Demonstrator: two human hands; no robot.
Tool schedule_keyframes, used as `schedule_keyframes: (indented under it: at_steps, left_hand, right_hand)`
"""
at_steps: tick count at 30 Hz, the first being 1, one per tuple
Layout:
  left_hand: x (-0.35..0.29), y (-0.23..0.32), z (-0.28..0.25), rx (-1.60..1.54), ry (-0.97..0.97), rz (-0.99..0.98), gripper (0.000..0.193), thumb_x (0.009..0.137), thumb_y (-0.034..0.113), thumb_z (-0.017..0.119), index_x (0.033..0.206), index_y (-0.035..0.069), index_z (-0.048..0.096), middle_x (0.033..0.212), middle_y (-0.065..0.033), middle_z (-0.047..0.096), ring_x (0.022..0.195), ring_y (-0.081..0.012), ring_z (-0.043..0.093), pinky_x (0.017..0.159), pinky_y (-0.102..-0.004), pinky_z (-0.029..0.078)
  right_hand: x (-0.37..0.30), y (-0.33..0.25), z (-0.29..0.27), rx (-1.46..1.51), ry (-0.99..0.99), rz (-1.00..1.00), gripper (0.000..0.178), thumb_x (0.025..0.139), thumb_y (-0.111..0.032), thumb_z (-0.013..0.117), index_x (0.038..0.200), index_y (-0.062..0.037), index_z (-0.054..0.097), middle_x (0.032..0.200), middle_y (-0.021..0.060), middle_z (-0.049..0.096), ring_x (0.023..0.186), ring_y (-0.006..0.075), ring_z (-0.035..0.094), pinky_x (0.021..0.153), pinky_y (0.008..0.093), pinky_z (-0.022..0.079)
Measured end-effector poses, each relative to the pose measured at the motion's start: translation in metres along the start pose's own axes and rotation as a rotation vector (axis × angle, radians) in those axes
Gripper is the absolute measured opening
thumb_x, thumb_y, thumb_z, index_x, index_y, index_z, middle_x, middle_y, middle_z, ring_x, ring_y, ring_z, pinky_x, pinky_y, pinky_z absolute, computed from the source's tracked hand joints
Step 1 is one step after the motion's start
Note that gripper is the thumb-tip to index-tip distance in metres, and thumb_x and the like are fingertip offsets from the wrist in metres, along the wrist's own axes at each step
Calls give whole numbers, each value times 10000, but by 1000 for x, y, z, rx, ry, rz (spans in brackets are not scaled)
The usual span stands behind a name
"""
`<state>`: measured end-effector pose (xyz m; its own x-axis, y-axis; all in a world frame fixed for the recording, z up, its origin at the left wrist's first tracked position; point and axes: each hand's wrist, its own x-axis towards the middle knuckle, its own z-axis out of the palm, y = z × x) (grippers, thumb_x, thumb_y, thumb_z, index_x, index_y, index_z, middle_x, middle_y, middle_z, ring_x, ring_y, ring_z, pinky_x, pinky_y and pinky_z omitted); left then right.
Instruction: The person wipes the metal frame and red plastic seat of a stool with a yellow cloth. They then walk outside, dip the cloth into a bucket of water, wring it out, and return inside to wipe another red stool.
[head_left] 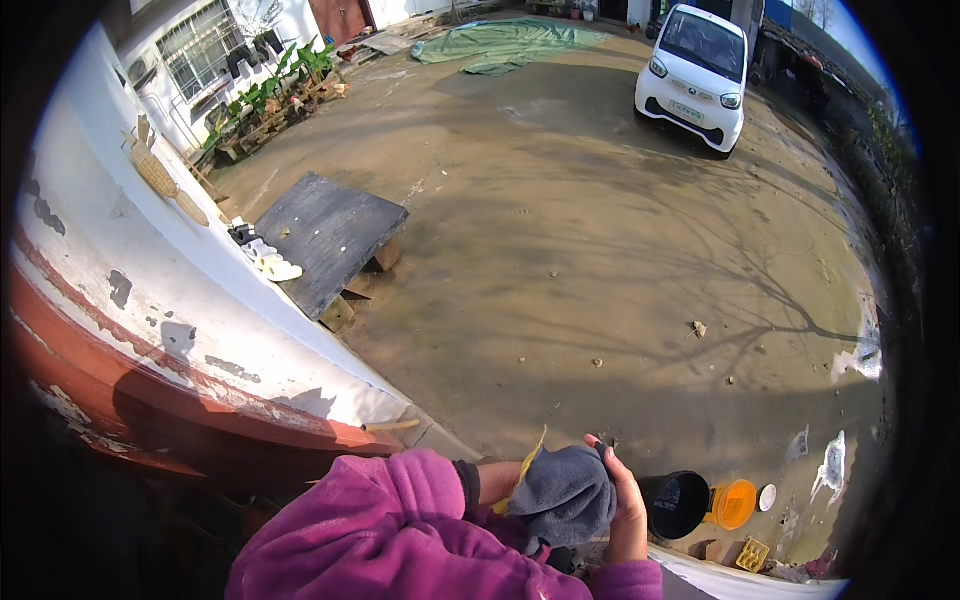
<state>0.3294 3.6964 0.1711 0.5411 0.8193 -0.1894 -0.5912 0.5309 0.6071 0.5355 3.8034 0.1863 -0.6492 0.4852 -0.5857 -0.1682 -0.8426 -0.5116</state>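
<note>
Here, grey cloth (pixel 568 495) in right hand (pixel 627 505); nearby, black bucket (pixel 680 503), dark inside.

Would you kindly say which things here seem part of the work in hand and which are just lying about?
Seemingly in use: grey cloth, held in the right hand.

Apparently just lying about: black bucket, orange bucket, yellow basket, green tarpaulin, pale slippers.

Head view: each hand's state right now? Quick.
Left hand: mostly hidden by the dark grey cloth; open or closed cannot be told.
Right hand: holding the cloth's right side, fingers bent around its edge.
</note>
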Motion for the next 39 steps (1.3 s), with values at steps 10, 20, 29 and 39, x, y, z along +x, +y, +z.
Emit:
schedule_keyframes:
  at_steps: [10, 20, 29, 39]
  left_hand:
    - [77, 68, -55, -34, -57, -169, 517, 966, 514, 551, 1302, 121, 561, 1174, -11, 621, 997, -132, 590, 788, -290, 499]
    - [174, 85, -148, -49, -9, -425, 652, 917, 718, 430, 1229, 172, 601, 1101, -4, 633, 930, -144, 590, 779, -335, 482]
    - [410, 26, -240, -246, -114, -662, 934, 838, 866, 288, 1537, 249, 236, 1554, -79, 331, 1382, -234, 360, 1085, -518, 323]
    - [576, 71, -202, -203, -216, -713, 834, 920, 752, 319, 1528, 181, 289, 1535, -59, 392, 1393, -254, 405, 1124, -481, 358]
  right_hand:
    - [30, -71, 65, 232, 60, -579, 314, 695, -25, 670, 984, -91, 567, 968, 89, 595, 897, 279, 654, 819, 458, 588]
    - [64, -124, 16, 339, 364, -889, 530, 910, -430, 519, 1267, -42, 573, 1251, 207, 616, 1164, 403, 587, 1026, 559, 457]
    - [156, -188, -111, 666, 116, -986, 325, 929, -255, 565, 1214, -105, 608, 1195, 119, 647, 1135, 356, 610, 1015, 544, 466]
    - [180, -268, -197, 926, 381, -1364, 389, 984, -325, 526, 1287, -82, 562, 1267, 159, 622, 1181, 354, 584, 1040, 516, 438]
